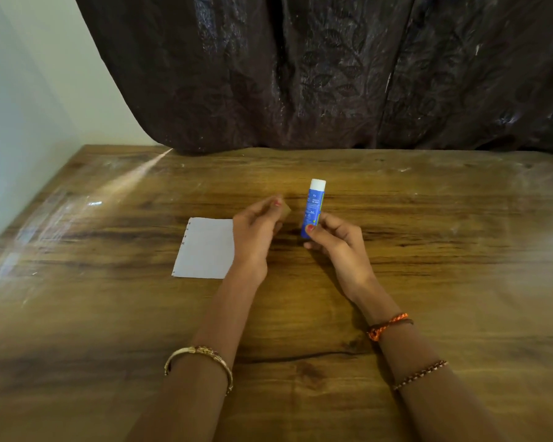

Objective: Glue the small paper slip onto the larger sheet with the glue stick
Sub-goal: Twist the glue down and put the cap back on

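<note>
Grip: glue stick (pixel 313 208) held upright, cap on, in right hand (pixel 336 247); small paper slip (pixel 286 212) pinched in left hand (pixel 256 232)
Larger sheet (pixel 206 248): laid flat on table (pixel 428 250), beside left hand
Progress: nothing judged glued yet; uncapping, spreading, pressing remain

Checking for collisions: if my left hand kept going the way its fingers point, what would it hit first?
Probably the glue stick in the right hand: the left hand, pinching the slip, points toward it, though depth is unclear.
</note>
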